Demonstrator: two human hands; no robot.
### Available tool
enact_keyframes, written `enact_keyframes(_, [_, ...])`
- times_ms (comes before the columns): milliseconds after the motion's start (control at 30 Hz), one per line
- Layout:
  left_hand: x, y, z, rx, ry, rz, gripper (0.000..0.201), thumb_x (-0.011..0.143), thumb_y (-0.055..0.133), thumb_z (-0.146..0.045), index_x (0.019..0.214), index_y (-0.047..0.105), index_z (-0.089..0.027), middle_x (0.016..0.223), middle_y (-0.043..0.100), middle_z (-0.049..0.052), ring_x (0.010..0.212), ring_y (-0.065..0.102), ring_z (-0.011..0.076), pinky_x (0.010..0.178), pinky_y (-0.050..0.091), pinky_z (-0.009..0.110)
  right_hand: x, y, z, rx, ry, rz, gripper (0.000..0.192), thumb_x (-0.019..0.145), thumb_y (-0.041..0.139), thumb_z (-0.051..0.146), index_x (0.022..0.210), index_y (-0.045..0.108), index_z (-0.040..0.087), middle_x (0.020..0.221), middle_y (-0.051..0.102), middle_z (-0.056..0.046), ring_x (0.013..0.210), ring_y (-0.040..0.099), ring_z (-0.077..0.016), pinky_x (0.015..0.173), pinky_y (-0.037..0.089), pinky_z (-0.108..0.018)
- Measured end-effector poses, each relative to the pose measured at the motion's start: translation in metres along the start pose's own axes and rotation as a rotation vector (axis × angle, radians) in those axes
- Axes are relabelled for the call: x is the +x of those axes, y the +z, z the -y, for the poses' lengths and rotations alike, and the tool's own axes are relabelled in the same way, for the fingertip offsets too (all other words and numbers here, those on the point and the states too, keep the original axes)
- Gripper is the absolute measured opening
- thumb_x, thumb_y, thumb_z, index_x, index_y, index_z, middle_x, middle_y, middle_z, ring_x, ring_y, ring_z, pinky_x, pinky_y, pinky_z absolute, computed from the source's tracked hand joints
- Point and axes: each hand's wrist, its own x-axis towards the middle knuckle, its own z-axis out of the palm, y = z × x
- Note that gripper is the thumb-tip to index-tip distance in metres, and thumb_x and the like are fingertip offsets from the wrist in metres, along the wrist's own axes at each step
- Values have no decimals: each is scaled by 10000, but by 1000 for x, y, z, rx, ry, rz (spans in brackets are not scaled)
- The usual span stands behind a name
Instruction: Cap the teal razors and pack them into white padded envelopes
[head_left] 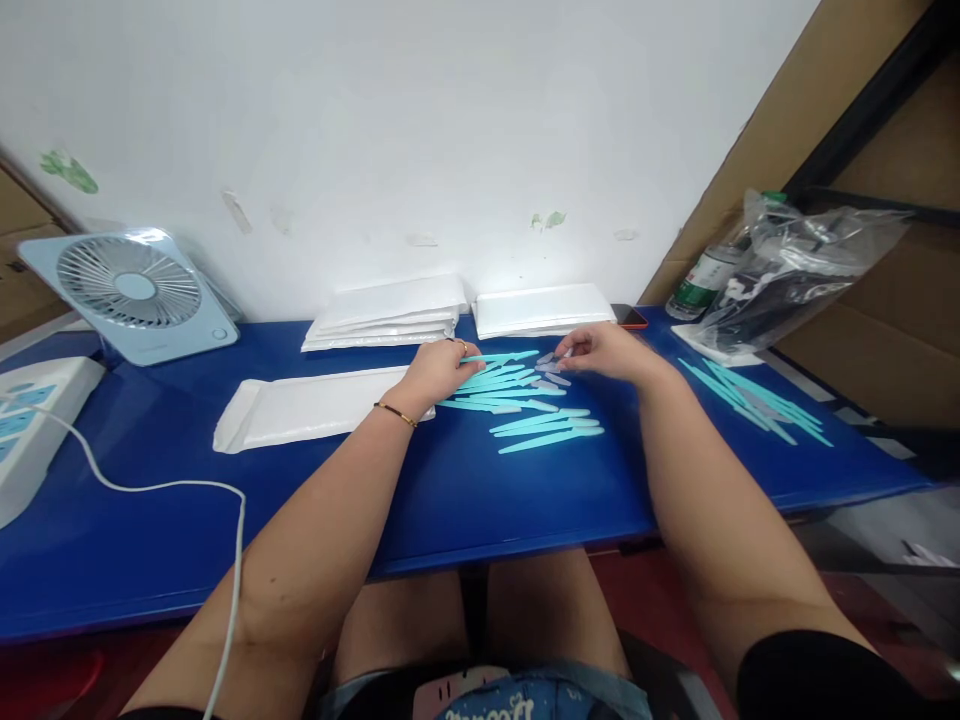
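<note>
Bare knees and denim shorts sit closest to the lens, under the near edge of the blue bench (450, 500). Landmark for all positions: the fan of turquoise sticks (517, 395) lying at bench centre.

Left hand (439, 370): rests on the left end of the stick fan, fingers curled narrow, tips pressing the ends of the upper sticks. Ring and thin bracelet visible. Whether it actually pinches 1 stick, I cannot tell.

Right hand (607, 352): at the upper right of the fan, fingers drawn together over small grey caps (551, 368) lying among the stick tips. It seems to pinch 1 piece; too small to confirm.

Left of the fan: 1 flat white pouch (300, 408), partly under the left wrist. Behind the fan: 2 stacks of white pouches (390, 312) against the wall. Far right of the fan: a second batch of turquoise sticks (757, 400), then a clear plastic bag (795, 270) and a bottle (701, 280). Far left: a desk fan (131, 295) and a white cable (172, 488).

Risks, judged: sticks overlap loosely, so a sideways drag of either hand could scatter the fan. The grey caps are small and light; airflow from the desk fan or a forearm sweep could send them off the bench. The cable loop lies near the left elbow and could snag.
</note>
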Motion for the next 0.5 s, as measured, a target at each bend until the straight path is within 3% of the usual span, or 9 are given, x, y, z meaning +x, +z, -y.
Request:
enact_keyframes(133, [-1,6,3,-29,73,33,378,816,540,-439,1148,604,-268,1156,600,32,1025,544,219,859,399,317,-4,0,9,-37,-73,111,312,624,719,439,775,681,168,749,683,-43,654,574,-157,578,422,-260])
enact_keyframes(233, [-1,9,1,-45,90,23,421,826,527,-451,1211,559,-285,1197,563,44,1076,512,235,891,387,354,-6,6,17,-105,-91,191,274,640,706,421,757,686,175,807,686,-40,709,584,-167,613,424,-263])
enact_keyframes(367, [-2,7,-6,-48,90,-8,305,823,531,-429,1053,636,-259,1087,590,40,985,544,218,832,404,335,-5,13,23,-193,-127,219,259,613,725,396,762,684,188,773,665,-18,686,557,-153,602,405,-251])
enact_keyframes(500, [-2,6,-14,-47,146,70,246,799,555,-423,888,669,-223,918,632,23,917,563,194,771,396,293,-6,12,28,-259,-159,282,236,632,707,406,744,705,199,791,670,-13,675,550,-147,602,388,-253])
